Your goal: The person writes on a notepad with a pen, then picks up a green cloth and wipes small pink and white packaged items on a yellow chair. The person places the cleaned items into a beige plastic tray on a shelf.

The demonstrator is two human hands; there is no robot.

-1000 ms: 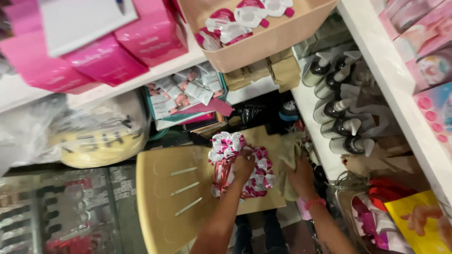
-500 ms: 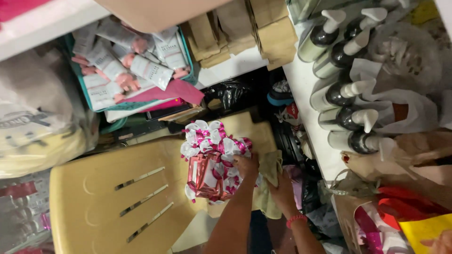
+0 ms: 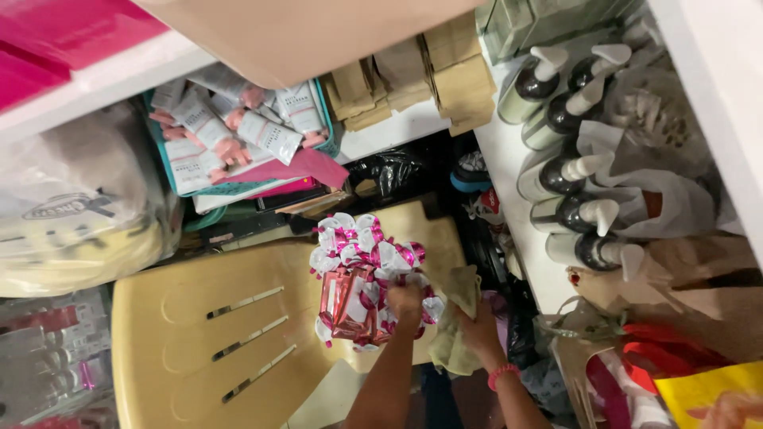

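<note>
On the seat of the yellow plastic chair [image 3: 214, 318], the widest thing here, lies a heap of white and pink sachets [image 3: 362, 274], spilling toward its front edge. Beside the chair, white shelves carry a row of dark pump bottles [image 3: 568, 171] and a teal tray of tubes [image 3: 230, 131]. The left hand [image 3: 405, 302] presses down on the heap, fingers curled into the sachets. Just beside it, the right hand [image 3: 481, 330] is clenched on an olive cloth [image 3: 459, 318].
</note>
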